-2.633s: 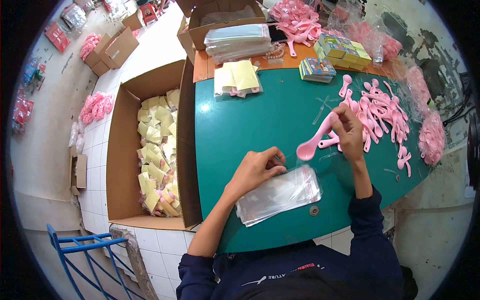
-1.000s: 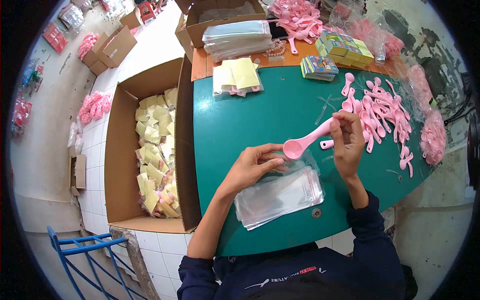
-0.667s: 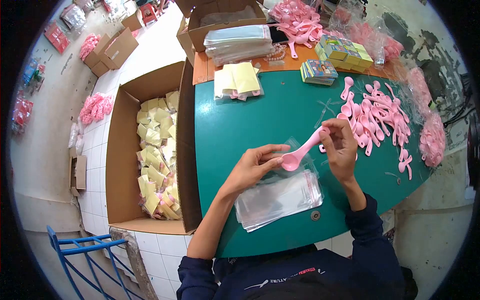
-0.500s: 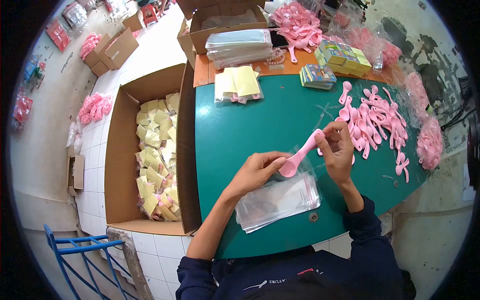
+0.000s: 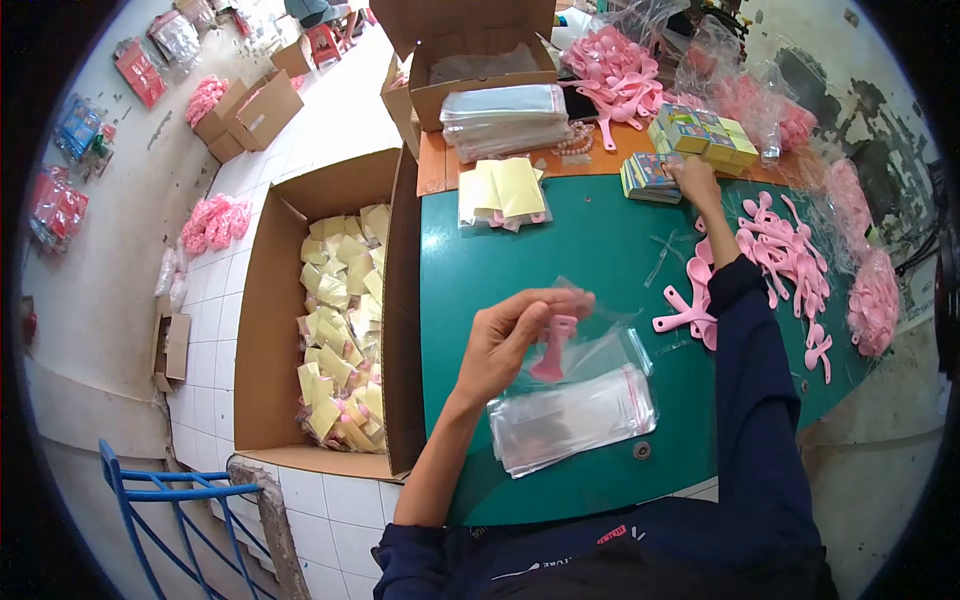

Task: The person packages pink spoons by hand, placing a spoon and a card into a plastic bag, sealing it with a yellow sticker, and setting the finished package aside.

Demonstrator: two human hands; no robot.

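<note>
My left hand (image 5: 512,335) is closed on a clear plastic bag (image 5: 574,290), holding it above the table with a pink measuring spoon (image 5: 552,350) inside. Below it lies a pile of flat clear bags (image 5: 575,420). At the far side of the table, my right hand (image 5: 697,182) pinches at the top of a small stack of printed cards (image 5: 648,177); its fingertips are partly hidden. Loose pink spoons (image 5: 785,245) lie heaped to the right, with several more (image 5: 697,305) beside my right sleeve.
On the left stands a large cardboard box (image 5: 400,330) holding filled packets (image 5: 345,330). Packets with yellow cards (image 5: 505,190), a stack of clear bags (image 5: 505,115) and yellow card blocks (image 5: 705,135) sit at the back. A blue metal frame (image 5: 180,492) is at lower left.
The pink spoon has gone into a clear bag in my left hand. My right hand has let go of the spoon and moved up to the card stack. The view has shifted slightly.
</note>
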